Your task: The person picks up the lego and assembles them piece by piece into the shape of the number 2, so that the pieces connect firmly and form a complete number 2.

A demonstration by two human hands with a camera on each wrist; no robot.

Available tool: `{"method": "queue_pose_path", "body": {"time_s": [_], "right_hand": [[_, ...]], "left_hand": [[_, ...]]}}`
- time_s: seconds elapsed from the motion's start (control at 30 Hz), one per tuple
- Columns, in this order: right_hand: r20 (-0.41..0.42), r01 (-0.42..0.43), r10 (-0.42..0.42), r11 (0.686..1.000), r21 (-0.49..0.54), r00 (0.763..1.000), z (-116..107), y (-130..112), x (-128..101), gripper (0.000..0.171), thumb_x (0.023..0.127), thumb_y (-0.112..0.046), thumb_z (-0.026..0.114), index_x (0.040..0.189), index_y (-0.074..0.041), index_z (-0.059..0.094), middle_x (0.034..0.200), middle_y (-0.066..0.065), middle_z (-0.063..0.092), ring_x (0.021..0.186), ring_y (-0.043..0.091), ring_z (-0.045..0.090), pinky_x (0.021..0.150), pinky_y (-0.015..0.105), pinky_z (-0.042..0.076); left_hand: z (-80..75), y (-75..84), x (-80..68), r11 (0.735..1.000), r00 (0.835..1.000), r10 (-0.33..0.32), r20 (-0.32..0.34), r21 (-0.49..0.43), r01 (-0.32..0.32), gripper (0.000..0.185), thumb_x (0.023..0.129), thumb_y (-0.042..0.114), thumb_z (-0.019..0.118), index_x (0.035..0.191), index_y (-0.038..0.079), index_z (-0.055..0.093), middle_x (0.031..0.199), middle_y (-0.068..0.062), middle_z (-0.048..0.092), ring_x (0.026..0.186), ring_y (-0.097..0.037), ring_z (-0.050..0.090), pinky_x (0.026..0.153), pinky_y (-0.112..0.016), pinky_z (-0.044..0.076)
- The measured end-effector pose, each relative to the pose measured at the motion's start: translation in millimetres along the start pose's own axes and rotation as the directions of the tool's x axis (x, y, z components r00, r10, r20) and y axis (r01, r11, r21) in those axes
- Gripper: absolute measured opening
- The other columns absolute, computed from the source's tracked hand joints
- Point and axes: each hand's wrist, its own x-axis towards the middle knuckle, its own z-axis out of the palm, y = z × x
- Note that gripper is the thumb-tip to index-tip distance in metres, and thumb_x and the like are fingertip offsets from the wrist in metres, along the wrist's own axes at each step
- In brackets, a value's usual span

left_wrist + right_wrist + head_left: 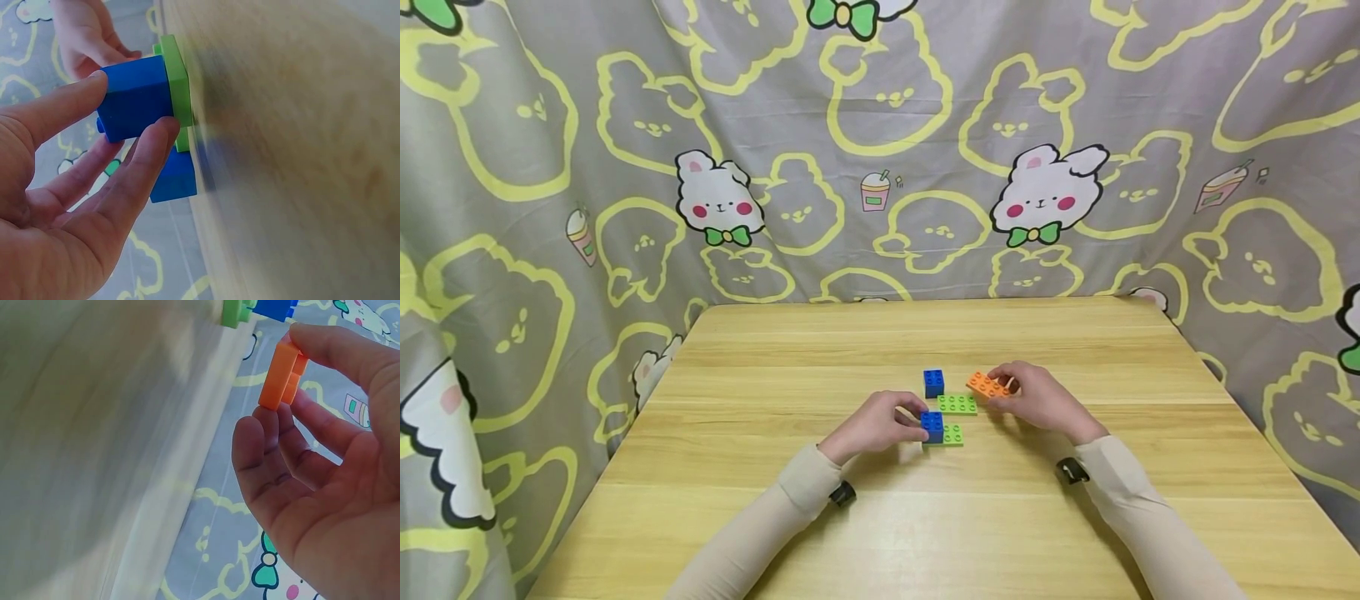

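Observation:
My left hand [880, 423] pinches a blue building brick [932, 427] between thumb and fingers. That brick sits on one end of a light green flat brick [953, 436], its other studs bare. My right hand [1041, 400] pinches an orange flat brick [987, 384] by its ends, studs up, thumb on one end and fingertips on the other. In the right wrist view the orange brick [279, 376] appears raised off the table. Between the hands lies a second green flat brick [957, 405], with another blue brick [933, 383] at its far left corner.
The bricks and hands are near the middle of a wooden table [775, 358]. A grey curtain [805, 225] with cartoon prints hangs behind the table and along its sides. Black wrist devices [1072, 471] are worn below both sleeves.

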Motion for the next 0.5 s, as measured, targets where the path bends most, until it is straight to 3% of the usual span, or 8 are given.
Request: {"method": "queue_pose_path", "body": {"time_s": [0.5], "right_hand": [[-0.021, 0.058, -0.058, 0.998, 0.016, 0.998, -2.9, -10.8, -1.1, 0.035, 0.089, -0.017, 0.08, 0.119, -0.001, 0.069, 0.103, 0.006, 0.07, 0.09, 0.02, 0.061, 0.075, 0.033, 0.049]], "left_hand": [[0.4, 0.6, 0.5, 1.0, 1.0, -0.001, 0.0, -0.017, 0.001, 0.028, 0.089, 0.018, 0.082, 0.114, 0.012, 0.071, 0.108, -0.002, 0.07, 0.097, -0.016, 0.074, 0.088, -0.036, 0.059]]}}
